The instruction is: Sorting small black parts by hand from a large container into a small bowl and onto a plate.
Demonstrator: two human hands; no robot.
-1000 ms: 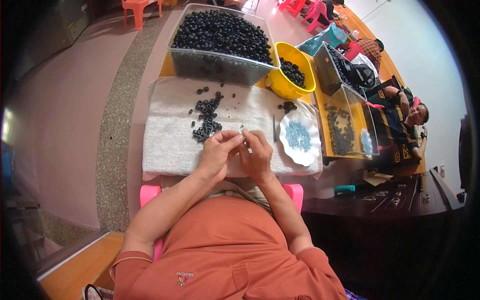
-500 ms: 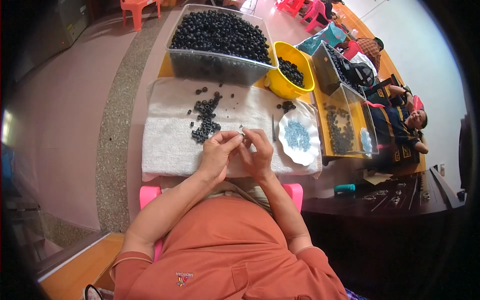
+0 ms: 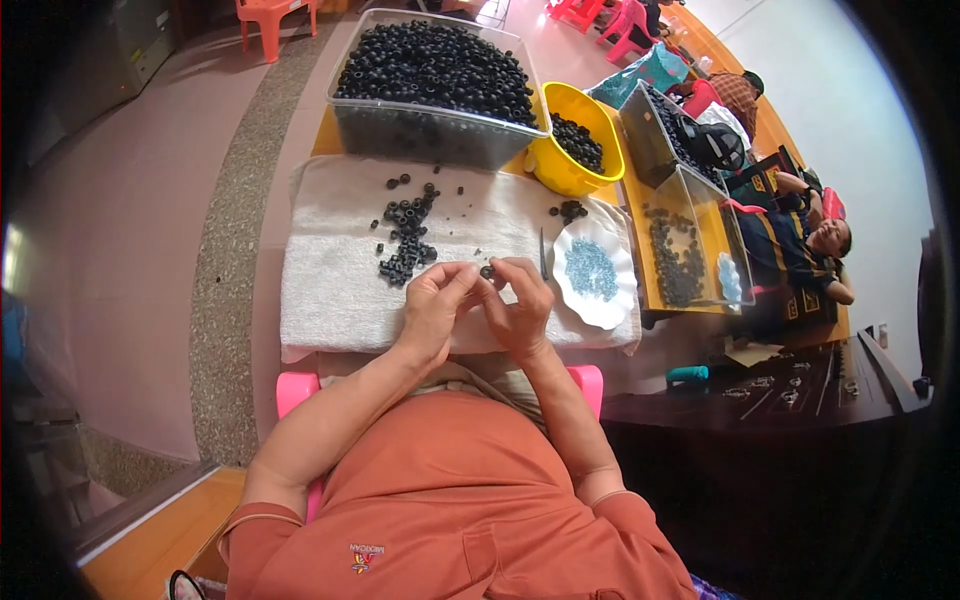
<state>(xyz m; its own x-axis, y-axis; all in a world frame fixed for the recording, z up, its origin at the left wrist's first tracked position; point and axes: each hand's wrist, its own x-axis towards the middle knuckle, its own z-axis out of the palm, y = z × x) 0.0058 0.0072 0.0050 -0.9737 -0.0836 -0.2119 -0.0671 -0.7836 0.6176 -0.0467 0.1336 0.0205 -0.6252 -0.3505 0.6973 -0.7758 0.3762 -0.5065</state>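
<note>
Black rings (image 3: pixel 410 232) lie scattered on the white towel (image 3: pixel 335 275), with more in the clear tub (image 3: pixel 430 138) and the yellow bowl (image 3: pixel 572 180) beyond. Left hand (image 3: pixel 434 312) and right hand (image 3: pixel 521 308) meet above the towel, fingertips together, pinching one small black ring (image 3: pixel 487 271) between them.

Towel (image 3: pixel 330 300) lies on table (image 3: pixel 324 140), in front of person (image 3: pixel 450 460). On towel, left of middle: scattered rings (image 3: pixel 405 262). Hands (image 3: pixel 432 305) are over near part of towel, single ring (image 3: pixel 487 271) in right one. Right of hands lies dish (image 3: pixel 605 318), chips (image 3: pixel 592 270) in it; tool (image 3: pixel 543 255) just left of dish, ring cluster (image 3: pixel 569 211) behind. Behind towel stands bin (image 3: pixel 420 140), rings (image 3: pixel 440 70) inside; right of bin, tub (image 3: pixel 565 180), also holding rings; further right, box (image 3: pixel 716 250).
</note>
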